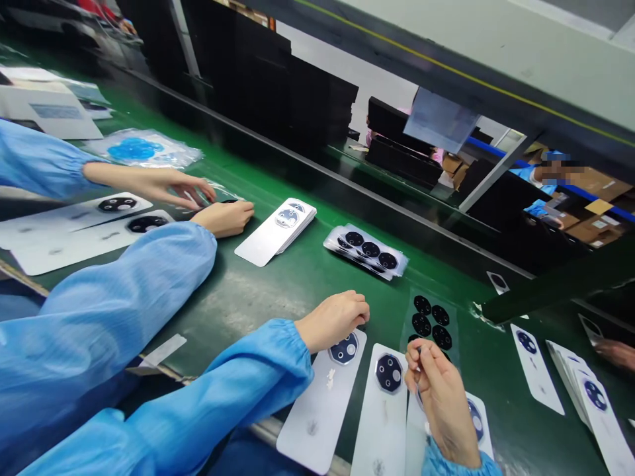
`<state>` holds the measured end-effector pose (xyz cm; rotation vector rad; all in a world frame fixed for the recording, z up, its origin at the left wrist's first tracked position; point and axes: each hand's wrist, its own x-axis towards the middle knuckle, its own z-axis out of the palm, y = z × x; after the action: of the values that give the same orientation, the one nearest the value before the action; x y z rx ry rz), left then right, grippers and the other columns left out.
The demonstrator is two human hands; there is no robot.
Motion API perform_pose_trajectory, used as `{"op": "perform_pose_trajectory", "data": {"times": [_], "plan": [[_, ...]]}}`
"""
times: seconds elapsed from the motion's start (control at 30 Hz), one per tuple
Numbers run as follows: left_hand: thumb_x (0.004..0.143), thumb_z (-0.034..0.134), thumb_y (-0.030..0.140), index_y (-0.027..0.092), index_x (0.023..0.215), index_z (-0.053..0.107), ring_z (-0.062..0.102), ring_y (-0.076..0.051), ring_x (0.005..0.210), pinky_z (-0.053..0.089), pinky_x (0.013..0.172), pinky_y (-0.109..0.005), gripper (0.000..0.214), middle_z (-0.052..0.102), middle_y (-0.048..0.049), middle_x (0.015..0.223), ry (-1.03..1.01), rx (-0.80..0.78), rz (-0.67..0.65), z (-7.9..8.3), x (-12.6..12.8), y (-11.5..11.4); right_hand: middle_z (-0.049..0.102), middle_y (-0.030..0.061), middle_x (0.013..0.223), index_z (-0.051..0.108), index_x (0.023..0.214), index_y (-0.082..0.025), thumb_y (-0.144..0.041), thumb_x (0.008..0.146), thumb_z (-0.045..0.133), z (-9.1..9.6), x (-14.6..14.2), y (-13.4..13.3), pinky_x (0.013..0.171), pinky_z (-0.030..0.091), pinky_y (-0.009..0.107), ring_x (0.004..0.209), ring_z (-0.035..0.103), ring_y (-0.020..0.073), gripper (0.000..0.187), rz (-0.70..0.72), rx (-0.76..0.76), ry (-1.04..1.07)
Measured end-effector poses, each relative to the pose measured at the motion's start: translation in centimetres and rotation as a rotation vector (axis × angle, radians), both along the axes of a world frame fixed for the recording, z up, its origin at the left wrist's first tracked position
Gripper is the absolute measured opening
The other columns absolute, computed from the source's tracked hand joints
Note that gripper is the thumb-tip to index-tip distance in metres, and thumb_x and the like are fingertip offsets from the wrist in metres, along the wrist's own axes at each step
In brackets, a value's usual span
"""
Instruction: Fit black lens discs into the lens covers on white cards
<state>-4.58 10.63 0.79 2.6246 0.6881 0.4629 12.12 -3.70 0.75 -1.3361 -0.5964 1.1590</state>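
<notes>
Blue sleeve nearest; left hand, right hand bunch fingertips, grip unclear; light touch suits white panels.

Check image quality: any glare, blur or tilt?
Head view: pale glare on the green table, left of the left hand; head view: a co-worker's hand at the right edge looks smeared; head view: whole scene tilts, sloping down rightward.
</notes>
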Motion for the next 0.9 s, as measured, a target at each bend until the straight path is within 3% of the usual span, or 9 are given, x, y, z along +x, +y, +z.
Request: {"op": "perform_pose_trajectory", "data": {"times": [0.3,0.47,0.67,0.9], "plan": [[0.087,0.047,0.008,0.019,0.078,0.065,0.056,-0.015,0.081,0.046,0.069,-0.024,0.023,0.063,-0.0016,0.084,-0.004,0.028,-0.057,-1.2,0.7,-0.1,0.045,-0.0032,0.071,0.062,0.08,-0.022,-0.051,0.079,0.063,-0.7,0.8,-1.0,0.051,0.034,0.022,0.054,0.038,0.0078,0.029,-0.057,-0.009,0.029],[0.085,0.047,0.005,0.018,0.074,0.061,0.054,-0.015,0.078,0.045,0.067,-0.023,0.021,0.06,-0.0001,0.08,0.028,0.066,-0.075,-0.8,1.2,0.0,0.045,-0.0032,0.072,0.062,0.082,-0.022,-0.052,0.08,0.061,-0.7,0.9,-1.0,0.052,0.034,0.022,0.055,0.038,0.0073,0.03,-0.064,-0.007,0.025],[0.083,0.036,-0.002,0.017,0.071,0.055,0.052,-0.014,0.074,0.043,0.068,-0.023,0.03,0.052,0.001,0.073,0.084,0.092,-0.125,0.2,1.8,-0.2,0.047,-0.0026,0.073,0.061,0.08,-0.021,-0.047,0.079,0.065,-0.5,0.9,-1.1,0.051,0.032,0.022,0.055,0.038,0.0076,0.027,-0.091,0.019,0.02],[0.072,0.047,-0.002,0.019,0.067,0.051,0.052,-0.015,0.07,0.042,0.062,-0.022,0.022,0.054,0.001,0.069,0.132,-0.009,-0.235,0.3,2.1,1.0,0.048,-0.0024,0.072,0.061,0.08,-0.021,-0.049,0.075,0.067,-0.8,0.9,-0.9,0.05,0.032,0.023,0.054,0.038,0.0088,0.029,-0.087,0.001,0.023]]}}
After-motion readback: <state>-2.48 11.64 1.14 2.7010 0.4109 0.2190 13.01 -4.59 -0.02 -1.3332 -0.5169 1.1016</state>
